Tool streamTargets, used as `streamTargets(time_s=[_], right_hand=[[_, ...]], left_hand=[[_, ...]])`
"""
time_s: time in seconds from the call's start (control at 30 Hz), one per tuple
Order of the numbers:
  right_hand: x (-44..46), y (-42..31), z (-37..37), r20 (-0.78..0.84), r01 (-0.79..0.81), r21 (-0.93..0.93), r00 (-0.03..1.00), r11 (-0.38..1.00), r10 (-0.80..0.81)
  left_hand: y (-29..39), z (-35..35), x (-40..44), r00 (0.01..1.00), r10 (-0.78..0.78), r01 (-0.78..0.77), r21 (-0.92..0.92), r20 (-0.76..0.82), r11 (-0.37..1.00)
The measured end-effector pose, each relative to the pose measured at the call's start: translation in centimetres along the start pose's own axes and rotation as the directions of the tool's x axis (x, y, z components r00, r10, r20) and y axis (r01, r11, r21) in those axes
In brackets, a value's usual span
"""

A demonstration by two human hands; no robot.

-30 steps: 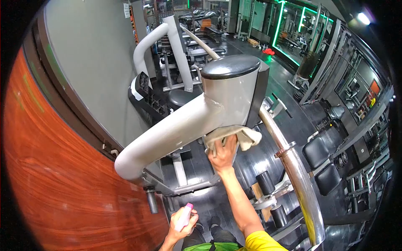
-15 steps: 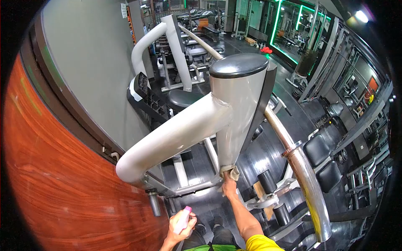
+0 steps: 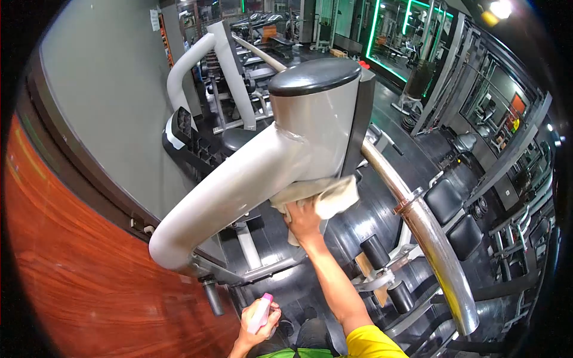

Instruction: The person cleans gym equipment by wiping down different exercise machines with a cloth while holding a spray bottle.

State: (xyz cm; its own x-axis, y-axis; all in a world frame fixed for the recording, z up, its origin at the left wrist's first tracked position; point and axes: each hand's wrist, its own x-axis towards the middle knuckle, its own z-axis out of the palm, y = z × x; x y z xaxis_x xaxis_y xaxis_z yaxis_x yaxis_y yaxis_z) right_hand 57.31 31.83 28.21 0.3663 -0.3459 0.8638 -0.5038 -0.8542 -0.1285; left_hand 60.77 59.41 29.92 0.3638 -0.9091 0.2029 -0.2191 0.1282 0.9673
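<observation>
My right hand (image 3: 304,222) presses a cream cloth (image 3: 334,197) against the upright post (image 3: 316,128) of a light grey gym machine, just below where its thick curved tube (image 3: 224,194) joins. The cloth wraps part of the post, and some of my fingers are hidden behind it. A black oval cap (image 3: 315,76) tops the post. Low in the view, my left hand (image 3: 258,327) is closed around a small whitish bottle (image 3: 260,314) with a pink top, held away from the machine.
A wood-grain panel (image 3: 113,280) and a grey wall (image 3: 98,101) stand on the left. A chrome bar (image 3: 433,238) curves down on the right, near black roller pads (image 3: 375,255). Padded benches (image 3: 443,206) and other machines stand beyond on the dark floor.
My right hand and the cloth have moved up the post from near its lower part to just under the tube joint. The camera view has shifted slightly. My left hand stays with the bottle.
</observation>
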Motion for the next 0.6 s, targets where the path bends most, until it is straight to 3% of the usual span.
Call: streamTargets(time_s=[0.07, 0.1, 0.13, 0.2, 0.3, 0.47, 0.53, 0.6], right_hand=[[-1.7, -0.5, 0.4, 0.055, 0.019, -0.150, 0.998, 0.988, -0.011], [-4.4, -0.3, 1.3, 0.235, -0.323, 0.062, 0.924, 0.944, 0.301], [-8.0, 0.7, 3.1, 0.453, -0.642, 0.198, 0.730, 0.741, 0.512], [-14.8, 2.9, 5.3, 0.151, -0.199, 0.016, 0.969, 0.980, 0.195], [-18.9, 3.3, 4.7, 0.207, -0.285, 0.029, 0.939, 0.958, 0.274], [-19.4, 3.9, 4.6, 0.165, -0.457, 0.150, 0.886, 0.877, 0.434], [-11.2, 2.8, 1.2, -0.171, -0.242, 0.258, 0.941, 0.935, 0.291], [-5.5, 3.0, -0.1, -0.213, -0.149, 0.334, 0.950, 0.931, 0.229]], left_hand=[[-0.2, 0.1, 0.0, 1.000, -0.005, 0.005, -0.007, 0.018, 1.000], [-0.3, 0.1, -0.2, 1.000, -0.011, 0.011, -0.016, 0.021, 1.000], [-0.4, 0.0, -0.2, 1.000, -0.011, 0.012, -0.026, 0.025, 1.000], [-0.7, -0.4, -0.5, 0.999, -0.027, 0.028, -0.023, 0.023, 0.999], [-1.5, -1.0, -1.2, 0.998, -0.056, 0.057, -0.026, 0.008, 0.998], [-2.8, -1.2, -2.0, 0.999, -0.053, 0.053, -0.022, -0.007, 0.998], [-3.1, -1.1, -2.0, 0.998, 0.058, -0.057, 0.049, -0.017, 0.997], [-2.2, -0.8, -1.9, 1.000, 0.004, -0.004, 0.007, 0.007, 1.000]])
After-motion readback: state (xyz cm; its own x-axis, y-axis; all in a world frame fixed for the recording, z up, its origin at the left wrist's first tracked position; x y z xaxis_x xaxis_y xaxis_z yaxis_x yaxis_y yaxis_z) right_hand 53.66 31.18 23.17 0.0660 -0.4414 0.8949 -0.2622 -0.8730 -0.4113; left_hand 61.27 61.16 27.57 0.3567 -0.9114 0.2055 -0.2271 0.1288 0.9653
